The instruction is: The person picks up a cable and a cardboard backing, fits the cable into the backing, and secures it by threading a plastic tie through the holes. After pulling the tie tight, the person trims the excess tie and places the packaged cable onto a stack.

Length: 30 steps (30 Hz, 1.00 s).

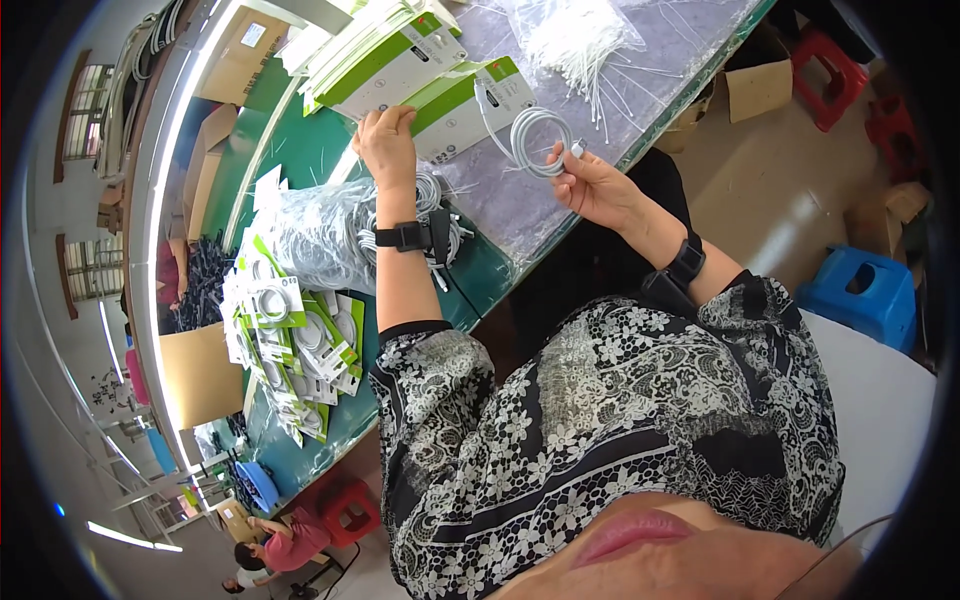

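While the green counter (490, 275) stretched slantwise past the person's left side, a purple-grey mat (490, 210) covered much of its far part. Beyond the counter's right edge, a blue stool (875, 315) stood on the floor. Back on the counter, a clear plastic bag (315, 230) lay left of the person's left forearm, with grey cables bunched at its right end. Nearer than the bag, green-and-white packets (275, 300) were heaped over one another, pale coiled cables showing in several. At the far side stood a stack of green-and-white cards (385, 80), tilted, with a smaller bundle of cards (465, 110) just in front of it on the mat. Farther right, an open clear bag spilled thin white ties (570, 45) onto the mat. The left hand (387, 145) was raised with its fingers bent, its fingertips at the left edge of the smaller bundle; I could not tell whether its grip had hold of anything. The right hand (590, 188) held a coil of pale cable (518, 143) above the mat, near the counter's right edge, its grip closed, thumb and fingers pinching the coil's right side. Smallest of all, a white plug (480, 95) topped a length of cable rising from the coil, in front of the smaller bundle.
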{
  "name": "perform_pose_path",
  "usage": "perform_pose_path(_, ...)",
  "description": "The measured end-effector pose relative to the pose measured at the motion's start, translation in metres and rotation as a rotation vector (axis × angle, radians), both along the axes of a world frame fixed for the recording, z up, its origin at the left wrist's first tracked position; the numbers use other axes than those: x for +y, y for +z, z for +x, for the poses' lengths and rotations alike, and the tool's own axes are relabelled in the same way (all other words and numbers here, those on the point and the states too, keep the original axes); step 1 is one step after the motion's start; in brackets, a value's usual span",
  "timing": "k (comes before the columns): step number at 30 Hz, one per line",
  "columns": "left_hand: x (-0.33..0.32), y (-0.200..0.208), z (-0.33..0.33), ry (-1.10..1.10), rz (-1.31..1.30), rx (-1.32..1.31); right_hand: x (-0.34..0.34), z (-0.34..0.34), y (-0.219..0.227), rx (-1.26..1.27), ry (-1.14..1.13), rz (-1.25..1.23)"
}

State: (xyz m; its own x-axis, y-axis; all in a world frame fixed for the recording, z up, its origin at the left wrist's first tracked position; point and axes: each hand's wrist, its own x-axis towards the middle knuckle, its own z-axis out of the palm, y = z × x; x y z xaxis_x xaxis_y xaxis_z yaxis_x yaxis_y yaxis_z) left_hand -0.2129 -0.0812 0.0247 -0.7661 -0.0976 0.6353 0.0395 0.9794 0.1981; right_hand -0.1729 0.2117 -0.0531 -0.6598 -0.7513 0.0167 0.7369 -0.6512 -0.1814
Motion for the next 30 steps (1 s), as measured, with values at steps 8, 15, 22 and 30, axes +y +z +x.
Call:
perform_pose_path(8,0.01,0.004,-0.004,-0.112,-0.098,0.162,0.002,-0.001,-0.003,-0.017,-0.004,0.023)
perform_pose_path(15,0.031,-0.005,-0.008,0.0,-0.138,-0.043,0.001,0.004,-0.001,-0.013,0.001,0.059)
perform_pose_path(22,0.017,0.005,-0.009,-0.075,-0.086,-0.011,0.007,0.002,-0.006,0.004,-0.016,0.058)
perform_pose_path(30,0.009,0.0,-0.012,-0.094,0.052,-0.078,0.002,0.002,-0.001,0.014,0.011,0.061)
